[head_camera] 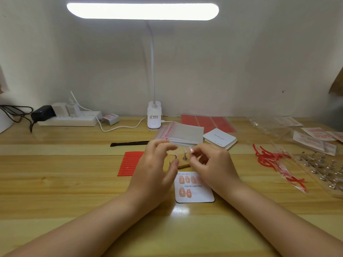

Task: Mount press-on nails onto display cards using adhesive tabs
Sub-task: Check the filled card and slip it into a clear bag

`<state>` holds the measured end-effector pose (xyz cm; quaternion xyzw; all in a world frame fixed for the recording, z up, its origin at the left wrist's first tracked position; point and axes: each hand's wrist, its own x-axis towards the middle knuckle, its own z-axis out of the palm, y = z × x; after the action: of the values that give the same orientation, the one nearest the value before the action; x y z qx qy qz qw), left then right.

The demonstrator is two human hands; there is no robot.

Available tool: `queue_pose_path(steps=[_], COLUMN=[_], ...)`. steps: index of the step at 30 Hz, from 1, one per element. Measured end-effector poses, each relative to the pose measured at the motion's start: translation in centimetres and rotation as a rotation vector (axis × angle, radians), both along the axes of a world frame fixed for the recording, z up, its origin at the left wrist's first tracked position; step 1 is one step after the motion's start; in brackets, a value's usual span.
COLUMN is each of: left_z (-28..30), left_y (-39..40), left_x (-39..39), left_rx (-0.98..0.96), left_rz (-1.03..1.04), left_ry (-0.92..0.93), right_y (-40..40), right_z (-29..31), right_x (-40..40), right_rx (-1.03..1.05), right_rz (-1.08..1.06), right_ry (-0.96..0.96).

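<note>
Wooden desk (55, 182) | right hand (209, 164) apparently pinches nail (191, 150) above card (194, 195)

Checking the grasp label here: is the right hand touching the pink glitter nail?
Touching. In the head view the right hand pinches the pink glitter nail at its fingertips, above the display card.
</note>
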<state>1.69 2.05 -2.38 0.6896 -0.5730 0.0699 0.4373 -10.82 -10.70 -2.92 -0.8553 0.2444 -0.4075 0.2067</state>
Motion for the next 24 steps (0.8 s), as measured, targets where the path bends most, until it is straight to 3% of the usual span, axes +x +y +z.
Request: queue_pose_path(steps=[5, 15, 24], left_z=[0.2, 0.2, 0.5], left_y=[0.2, 0.1, 0.2], left_x=[-0.1, 0.7, 0.4], left_rx=[-0.013, -0.019, -0.047], left_rz=[-0.097, -0.047, -0.083], left_ry=[0.000, -0.035, 0.117], right_y=[1.5, 1.8, 1.7], right_z=[-0.1, -0.1, -0.1], right_x=[0.3, 0.2, 0.2], right_rx=[0.158, -0.019, -0.071], right_rz=[0.148, 0.214, 0.249], right_ry=[-0.179, -0.170, -0.188])
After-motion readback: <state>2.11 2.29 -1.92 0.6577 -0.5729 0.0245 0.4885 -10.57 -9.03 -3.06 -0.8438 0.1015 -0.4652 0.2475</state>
